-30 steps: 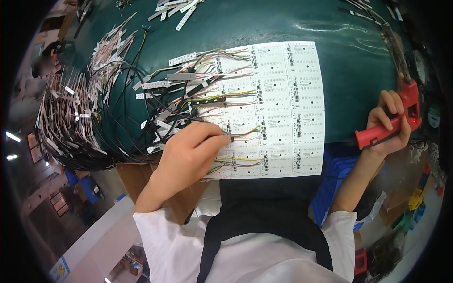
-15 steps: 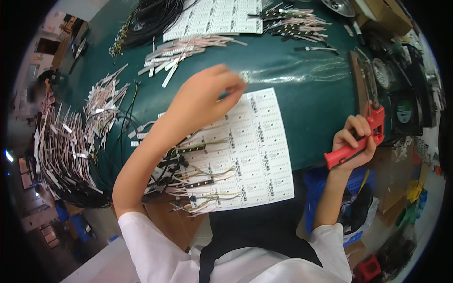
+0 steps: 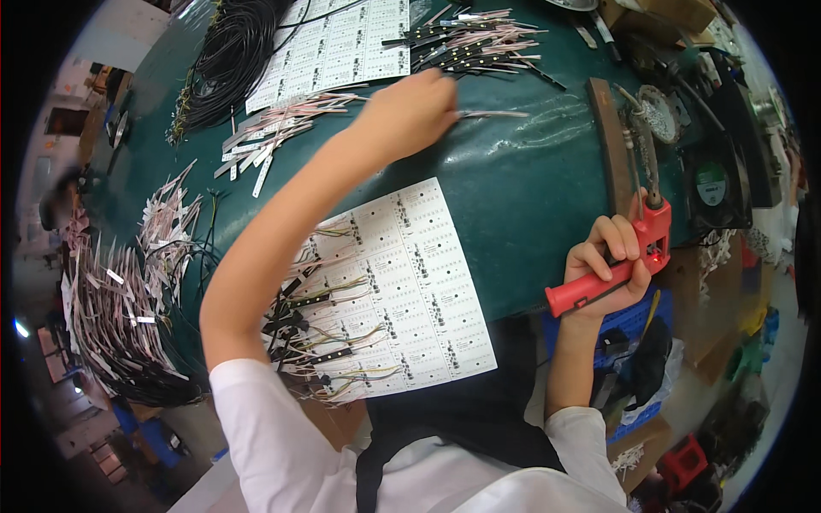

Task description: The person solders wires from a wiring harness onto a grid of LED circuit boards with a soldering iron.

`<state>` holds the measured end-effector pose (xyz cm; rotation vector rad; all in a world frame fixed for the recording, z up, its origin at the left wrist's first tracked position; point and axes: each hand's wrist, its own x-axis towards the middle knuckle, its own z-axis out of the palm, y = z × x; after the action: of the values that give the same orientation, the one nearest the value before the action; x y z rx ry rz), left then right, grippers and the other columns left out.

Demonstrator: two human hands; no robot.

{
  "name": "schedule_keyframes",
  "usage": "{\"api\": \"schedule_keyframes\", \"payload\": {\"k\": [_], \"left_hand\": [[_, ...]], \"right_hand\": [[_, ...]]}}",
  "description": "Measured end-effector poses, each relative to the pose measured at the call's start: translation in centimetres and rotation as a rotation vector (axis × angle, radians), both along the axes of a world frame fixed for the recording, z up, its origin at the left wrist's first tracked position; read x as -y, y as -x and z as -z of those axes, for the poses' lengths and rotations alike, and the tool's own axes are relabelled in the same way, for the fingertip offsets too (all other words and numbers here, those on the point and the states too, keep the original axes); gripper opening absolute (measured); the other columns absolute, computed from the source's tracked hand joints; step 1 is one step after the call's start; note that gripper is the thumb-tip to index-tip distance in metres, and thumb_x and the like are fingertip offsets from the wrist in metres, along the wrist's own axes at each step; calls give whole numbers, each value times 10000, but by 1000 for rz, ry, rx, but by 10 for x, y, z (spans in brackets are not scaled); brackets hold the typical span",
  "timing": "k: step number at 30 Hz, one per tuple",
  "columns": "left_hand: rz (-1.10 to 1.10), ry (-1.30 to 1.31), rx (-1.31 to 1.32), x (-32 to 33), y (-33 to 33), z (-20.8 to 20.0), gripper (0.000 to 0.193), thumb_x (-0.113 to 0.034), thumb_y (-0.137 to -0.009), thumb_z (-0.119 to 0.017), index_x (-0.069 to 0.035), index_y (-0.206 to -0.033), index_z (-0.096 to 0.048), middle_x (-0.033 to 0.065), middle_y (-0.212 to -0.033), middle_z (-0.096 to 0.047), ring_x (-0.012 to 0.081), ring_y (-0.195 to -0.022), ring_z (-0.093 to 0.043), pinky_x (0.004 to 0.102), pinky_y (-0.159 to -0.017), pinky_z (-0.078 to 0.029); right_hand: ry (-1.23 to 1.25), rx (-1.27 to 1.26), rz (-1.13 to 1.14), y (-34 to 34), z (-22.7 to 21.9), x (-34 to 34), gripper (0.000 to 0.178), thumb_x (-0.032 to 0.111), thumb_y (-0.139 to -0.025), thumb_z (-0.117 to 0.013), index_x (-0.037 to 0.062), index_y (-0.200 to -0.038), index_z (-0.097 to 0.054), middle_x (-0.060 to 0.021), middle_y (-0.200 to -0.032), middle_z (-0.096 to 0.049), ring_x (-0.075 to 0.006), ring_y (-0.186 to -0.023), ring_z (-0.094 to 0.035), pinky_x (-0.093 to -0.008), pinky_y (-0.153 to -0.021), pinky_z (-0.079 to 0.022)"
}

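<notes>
My left hand [image 3: 415,111] reaches across the green table, fingers curled closed at one end of a short strip with pinkish wires [image 3: 494,114]. The hand covers the gripped end. My right hand [image 3: 609,265] is wrapped round the red handle of a soldering gun [image 3: 657,224], whose metal tip points away from me; a small red light glows on it. Between my arms lies a white circuit board panel [image 3: 436,291], overhanging the near table edge. Black strips with thin coloured wires [image 3: 329,355] lie along its left side, partly behind my left forearm.
A pile of black wired strips [image 3: 479,43] lies at the back, beside another white panel [image 3: 359,51] and black cables [image 3: 235,60]. White strips [image 3: 274,128] lie left of my hand, and bundled strips [image 3: 115,308] at far left. A brown bar [image 3: 609,145] and a fan [image 3: 714,184] stand right.
My left hand has moved from above the white panel to the far side of the table, closing at the wired strip. My right hand keeps the soldering gun. The whole view has shifted slightly.
</notes>
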<state>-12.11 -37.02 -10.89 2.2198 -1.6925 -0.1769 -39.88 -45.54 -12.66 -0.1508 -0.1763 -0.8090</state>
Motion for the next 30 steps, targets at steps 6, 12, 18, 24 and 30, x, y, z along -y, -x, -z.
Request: {"api": "schedule_keyframes", "payload": {"k": [6,12,18,24,30], "left_hand": [[-70,-91,-167,-71,-7,-23,174,-158,-825,-644,-41,-938,-583,106,-934,-550,261,-848,-582,354,-746,-481],[84,141,-224,-41,9,-5,159,-137,-805,-672,-54,-927,-613,82,-907,-551,214,-810,-580,309,-721,-482],[-25,334,-383,-79,26,-29,89,-59,-806,-634,-46,-887,-598,89,-815,-549,182,-754,-622,278,-669,-493],[-271,159,-479,-181,101,-67,90,-6,-778,-630,-36,-856,-596,58,-804,-546,157,-678,-556,268,-597,-450],[-362,184,-590,-227,174,-48,140,36,-727,-660,-27,-829,-588,95,-880,-500,218,-791,-543,292,-673,-467]], "right_hand": [[13,18,-24,-2,2,0,773,0,-782,-584,51,-1464,-224,-9,-844,-484,-106,-801,-452,-203,-582,-469],[30,-13,-17,-2,0,-2,762,2,-783,-570,48,-1461,-225,-3,-832,-461,-100,-801,-436,-201,-590,-463],[69,-47,-92,0,2,1,785,10,-770,-571,14,-1459,-194,-13,-853,-443,-118,-825,-415,-206,-602,-462],[267,-127,-140,8,-2,-5,837,37,-756,-598,-18,-1454,-139,-51,-843,-434,-147,-819,-404,-189,-548,-476],[738,-392,-185,66,-17,-41,824,39,-724,-657,-94,-1395,-198,-126,-805,-504,-190,-756,-487,-200,-400,-503]]}}
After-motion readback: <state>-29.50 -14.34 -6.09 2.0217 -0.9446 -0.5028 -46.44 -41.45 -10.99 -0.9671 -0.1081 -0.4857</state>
